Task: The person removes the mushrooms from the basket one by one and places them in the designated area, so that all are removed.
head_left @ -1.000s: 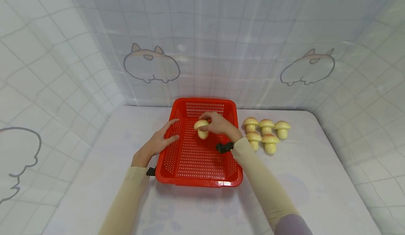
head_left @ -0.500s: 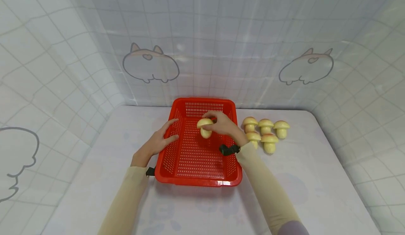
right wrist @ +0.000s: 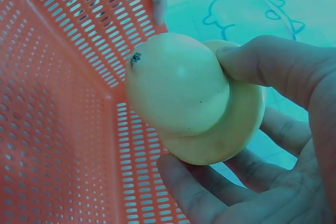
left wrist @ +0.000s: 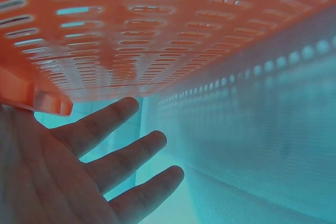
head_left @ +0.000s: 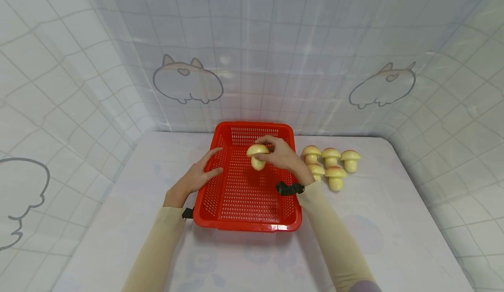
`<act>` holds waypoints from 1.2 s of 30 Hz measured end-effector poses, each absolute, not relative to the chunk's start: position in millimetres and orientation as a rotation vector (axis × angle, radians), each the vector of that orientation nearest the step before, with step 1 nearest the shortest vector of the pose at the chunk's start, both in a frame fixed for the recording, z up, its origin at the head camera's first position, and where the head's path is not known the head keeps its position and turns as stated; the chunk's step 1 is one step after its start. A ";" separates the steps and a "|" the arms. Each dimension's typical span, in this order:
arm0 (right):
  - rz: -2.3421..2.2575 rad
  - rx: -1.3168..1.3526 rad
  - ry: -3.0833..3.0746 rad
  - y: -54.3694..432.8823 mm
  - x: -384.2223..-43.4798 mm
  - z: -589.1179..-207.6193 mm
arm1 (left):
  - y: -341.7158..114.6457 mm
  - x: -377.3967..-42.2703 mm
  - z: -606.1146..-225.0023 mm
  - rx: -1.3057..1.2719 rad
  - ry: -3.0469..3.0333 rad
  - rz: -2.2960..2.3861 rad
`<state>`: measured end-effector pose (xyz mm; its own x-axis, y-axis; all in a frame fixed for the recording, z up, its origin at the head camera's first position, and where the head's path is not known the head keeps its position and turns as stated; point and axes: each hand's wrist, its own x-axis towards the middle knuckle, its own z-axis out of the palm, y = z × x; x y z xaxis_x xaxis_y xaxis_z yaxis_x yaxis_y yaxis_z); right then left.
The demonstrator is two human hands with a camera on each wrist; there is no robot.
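A red plastic basket [head_left: 250, 227] with slotted walls stands on the table. Over its inside, my right hand [head_left: 281, 154] pinches a pale yellow toy mushroom [head_left: 257, 163] by the cap, thumb on one side and fingers on the other. In the right wrist view the mushroom [right wrist: 178, 87] shows its rounded stem toward the camera, with a small dark mark on the end. My left hand [head_left: 194, 176] rests at the basket's left rim, fingers spread. From the left wrist view, three straight fingers [left wrist: 128, 161] of it lie under the rim, outside the slotted wall.
To the right of the basket, several more toy mushrooms [head_left: 336, 178] lie in two rows on the white table [head_left: 393, 222]. My right forearm partly covers one of them. Pale grid-patterned sheets [head_left: 252, 64] hang behind and on both sides.
My right hand, holding the mushroom, has moved a little to the right and up inside the basket's outline. The left hand and the basket have stayed put.
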<state>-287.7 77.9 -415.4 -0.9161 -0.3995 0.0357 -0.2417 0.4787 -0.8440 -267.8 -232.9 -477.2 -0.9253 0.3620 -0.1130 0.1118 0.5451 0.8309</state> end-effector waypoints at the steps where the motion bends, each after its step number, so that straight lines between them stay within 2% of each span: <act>1: -1.425 -0.568 2.558 78.6 -286.8 -414.5 | -233.0 -267.9 -477.4 0.396 2.518 1.317; 36: -1.657 -0.576 2.512 123.2 -257.5 -404.9 | -231.9 -267.8 -478.0 0.420 2.539 1.314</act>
<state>-257.5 123.2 -404.9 -0.9262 -0.3503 0.1392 -0.2659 0.3453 -0.9000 -267.8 -231.9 -478.0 -0.9268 0.3649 -0.0891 0.1379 0.5511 0.8230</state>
